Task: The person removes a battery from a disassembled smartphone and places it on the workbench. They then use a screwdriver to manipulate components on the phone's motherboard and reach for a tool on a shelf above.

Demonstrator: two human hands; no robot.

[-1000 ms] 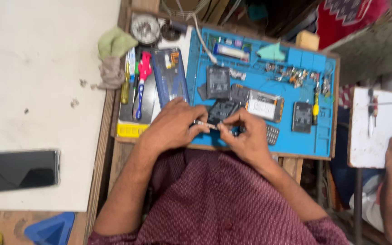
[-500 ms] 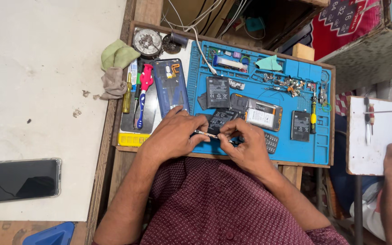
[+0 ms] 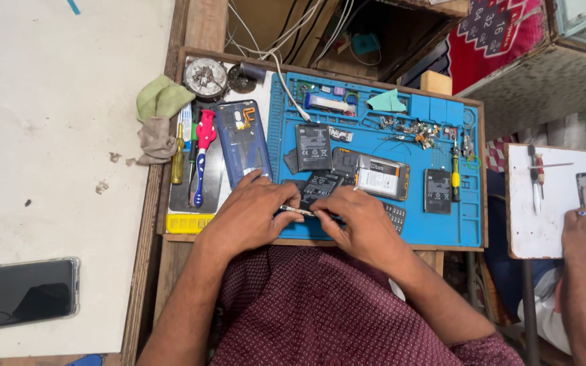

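A thin metal tool (image 3: 298, 211), likely tweezers, is held low on the blue work mat (image 3: 442, 227), just in front of the person's lap, pinched between the fingers of the left hand (image 3: 249, 217) and met by the closed fingers of the right hand (image 3: 361, 224). Under both hands a dark phone part (image 3: 320, 186) is partly covered, so what the tool touches cannot be told. Just beyond the hands, a black battery (image 3: 313, 146) and an opened phone with a pale battery (image 3: 378, 177) are laid on the mat, with another dark part (image 3: 437, 191) further right. To the left, a blue phone back cover (image 3: 242, 142), a red-handled screwdriver (image 3: 201, 159) and a green cloth (image 3: 161, 98) are seen. At far right, another person's hand (image 3: 584, 230) is rested on a white board (image 3: 551, 203).
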